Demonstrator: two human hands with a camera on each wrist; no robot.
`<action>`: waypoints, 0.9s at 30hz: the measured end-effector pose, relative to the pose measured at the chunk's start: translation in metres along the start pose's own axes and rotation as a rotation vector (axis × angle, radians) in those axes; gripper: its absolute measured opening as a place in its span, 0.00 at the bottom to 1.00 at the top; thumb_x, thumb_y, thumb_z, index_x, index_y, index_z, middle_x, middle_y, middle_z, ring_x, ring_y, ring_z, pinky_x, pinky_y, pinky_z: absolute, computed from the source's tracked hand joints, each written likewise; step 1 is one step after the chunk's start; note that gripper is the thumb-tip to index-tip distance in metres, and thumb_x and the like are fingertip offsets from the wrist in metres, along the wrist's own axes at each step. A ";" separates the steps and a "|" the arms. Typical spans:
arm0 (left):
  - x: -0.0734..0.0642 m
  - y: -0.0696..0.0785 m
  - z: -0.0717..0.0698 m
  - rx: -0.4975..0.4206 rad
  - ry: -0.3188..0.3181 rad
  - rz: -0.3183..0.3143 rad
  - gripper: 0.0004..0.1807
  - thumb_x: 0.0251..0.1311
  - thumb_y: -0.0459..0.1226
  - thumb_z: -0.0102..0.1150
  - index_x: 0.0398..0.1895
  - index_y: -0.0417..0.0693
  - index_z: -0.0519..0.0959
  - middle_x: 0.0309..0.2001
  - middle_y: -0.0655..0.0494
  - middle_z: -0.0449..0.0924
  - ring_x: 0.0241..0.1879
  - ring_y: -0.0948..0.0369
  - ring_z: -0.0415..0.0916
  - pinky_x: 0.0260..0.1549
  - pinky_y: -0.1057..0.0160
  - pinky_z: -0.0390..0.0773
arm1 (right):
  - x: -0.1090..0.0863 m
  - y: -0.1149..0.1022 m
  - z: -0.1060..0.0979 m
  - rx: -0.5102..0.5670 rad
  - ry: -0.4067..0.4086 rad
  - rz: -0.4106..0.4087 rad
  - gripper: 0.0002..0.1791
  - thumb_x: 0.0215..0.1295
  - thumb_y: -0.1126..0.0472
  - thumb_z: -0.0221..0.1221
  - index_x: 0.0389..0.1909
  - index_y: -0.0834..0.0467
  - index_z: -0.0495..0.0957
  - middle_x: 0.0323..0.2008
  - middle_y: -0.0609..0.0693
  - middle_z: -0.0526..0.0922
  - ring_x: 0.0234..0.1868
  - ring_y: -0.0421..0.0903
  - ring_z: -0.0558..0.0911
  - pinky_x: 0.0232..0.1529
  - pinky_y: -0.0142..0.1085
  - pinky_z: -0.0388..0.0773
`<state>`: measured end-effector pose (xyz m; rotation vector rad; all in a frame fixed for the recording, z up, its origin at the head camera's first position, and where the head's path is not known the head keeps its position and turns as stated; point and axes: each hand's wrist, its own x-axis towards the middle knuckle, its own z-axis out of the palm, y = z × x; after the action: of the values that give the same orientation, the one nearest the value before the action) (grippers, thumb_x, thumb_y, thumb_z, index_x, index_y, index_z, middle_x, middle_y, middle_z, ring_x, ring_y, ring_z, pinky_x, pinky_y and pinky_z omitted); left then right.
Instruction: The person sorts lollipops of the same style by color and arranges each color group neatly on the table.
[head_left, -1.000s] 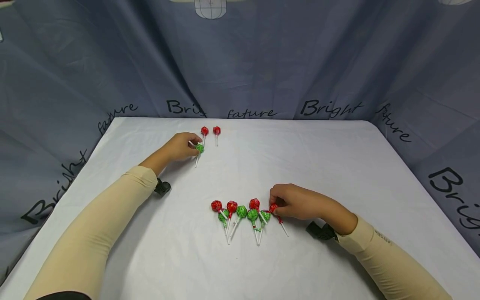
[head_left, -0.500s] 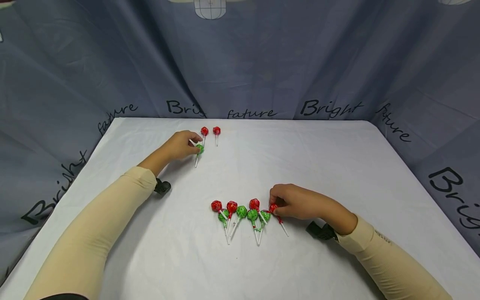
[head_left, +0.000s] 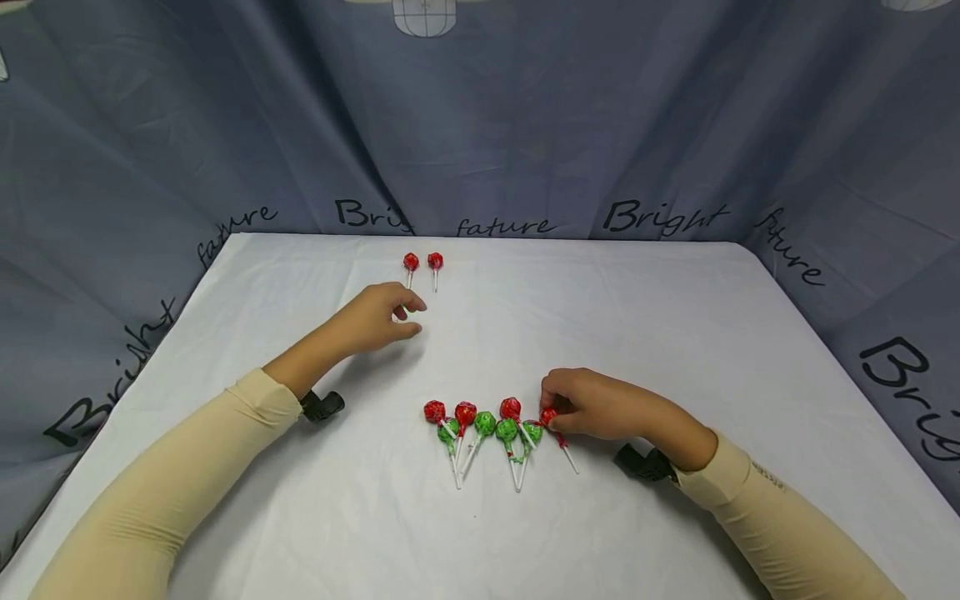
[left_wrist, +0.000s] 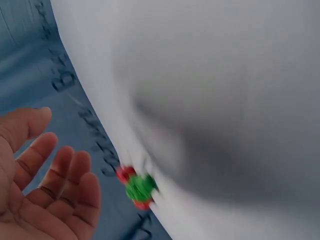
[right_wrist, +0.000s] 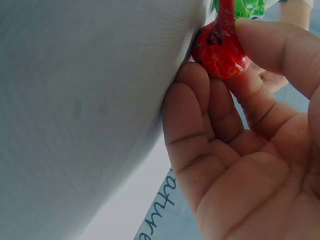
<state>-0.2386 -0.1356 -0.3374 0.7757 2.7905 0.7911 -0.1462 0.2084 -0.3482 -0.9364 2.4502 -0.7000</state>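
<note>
My left hand (head_left: 375, 318) hovers over the back left of the table with thumb and fingers spread, holding nothing. Two red lollipops (head_left: 435, 261) lie just beyond it, side by side. In the left wrist view a green lollipop (left_wrist: 141, 188) shows blurred beside the red ones; in the head view the left hand hides it. My right hand (head_left: 600, 404) pinches the head of a red lollipop (right_wrist: 220, 52) between thumb and fingers, its stick pointing toward the front. That lollipop is at the right end of a cluster of red and green lollipops (head_left: 485, 425).
A white cloth (head_left: 660, 333) covers the table. Sticks in the cluster cross and overlap, mostly pointing to the front edge. A grey-blue curtain (head_left: 480, 125) with black lettering hangs along the back and sides. Black wrist cameras (head_left: 322, 407) sit under the cuffs.
My left hand has let go of the green lollipop and moved right and toward the front, its fingers spreading. The right hand stays where it was on its red lollipop.
</note>
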 end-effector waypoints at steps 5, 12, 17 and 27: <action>-0.021 0.014 0.011 -0.025 -0.038 0.081 0.17 0.60 0.37 0.68 0.51 0.39 0.82 0.47 0.47 0.81 0.45 0.54 0.78 0.43 0.55 0.78 | 0.000 0.001 0.000 0.003 0.007 -0.007 0.06 0.64 0.66 0.64 0.34 0.52 0.77 0.30 0.42 0.72 0.32 0.41 0.71 0.33 0.33 0.72; -0.042 0.031 0.021 -0.086 -0.114 0.115 0.14 0.61 0.38 0.67 0.49 0.43 0.84 0.45 0.53 0.82 0.43 0.58 0.78 0.41 0.59 0.78 | 0.000 0.003 0.001 0.009 0.006 -0.014 0.06 0.64 0.66 0.64 0.34 0.52 0.77 0.31 0.41 0.73 0.33 0.40 0.71 0.33 0.33 0.72; -0.052 0.040 0.026 -0.095 -0.160 0.120 0.11 0.61 0.39 0.66 0.44 0.46 0.84 0.43 0.58 0.81 0.40 0.62 0.77 0.41 0.61 0.77 | 0.000 0.003 0.001 0.009 0.005 -0.011 0.06 0.64 0.66 0.64 0.35 0.52 0.77 0.31 0.41 0.73 0.33 0.40 0.72 0.33 0.33 0.72; -0.055 0.039 0.037 -0.115 -0.240 0.147 0.04 0.62 0.39 0.66 0.37 0.50 0.85 0.35 0.64 0.78 0.33 0.67 0.74 0.38 0.64 0.76 | 0.000 0.004 0.001 0.003 0.008 -0.016 0.06 0.64 0.66 0.64 0.35 0.52 0.77 0.31 0.41 0.73 0.33 0.40 0.72 0.33 0.33 0.72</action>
<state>-0.1646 -0.1187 -0.3493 0.9923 2.4775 0.8133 -0.1472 0.2104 -0.3515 -0.9547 2.4502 -0.7137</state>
